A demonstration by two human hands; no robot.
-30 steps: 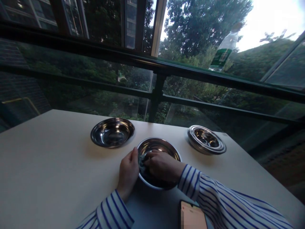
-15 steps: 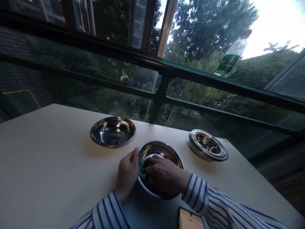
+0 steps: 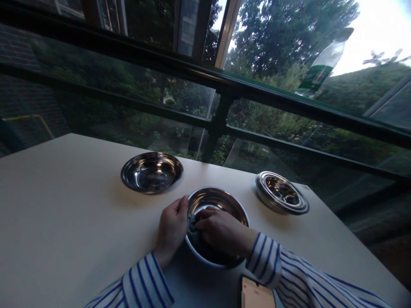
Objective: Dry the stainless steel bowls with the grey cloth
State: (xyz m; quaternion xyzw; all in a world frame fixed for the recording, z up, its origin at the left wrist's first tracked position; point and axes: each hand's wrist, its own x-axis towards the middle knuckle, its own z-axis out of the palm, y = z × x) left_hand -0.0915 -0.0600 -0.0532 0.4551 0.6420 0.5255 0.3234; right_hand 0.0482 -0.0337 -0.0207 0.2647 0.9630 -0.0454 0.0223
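A shiny metal bowl (image 3: 239, 205) rests on the white table in front of me. My left hand (image 3: 172, 226) grips its left rim, thumb on top and fingers round the outer side. Inside the bowl, my right hand (image 3: 221, 231) is closed on a bunched greyish-green cloth (image 3: 192, 223), pressed against the inner left wall. The right fingertips are partly hidden by the hand and shadow.
A wide metal bowl (image 3: 152, 173) stands behind on the left. Several nested metal bowls (image 3: 282, 193) are at the right on the table (image 3: 80, 201). A phone (image 3: 257, 295) lies near the front edge. A green-labelled bottle (image 3: 324, 64) stands on the railing (image 3: 257, 92).
The camera view has shifted slightly. Both hands keep nearly the same place at the bowl, and the cloth stays at the inner left wall.
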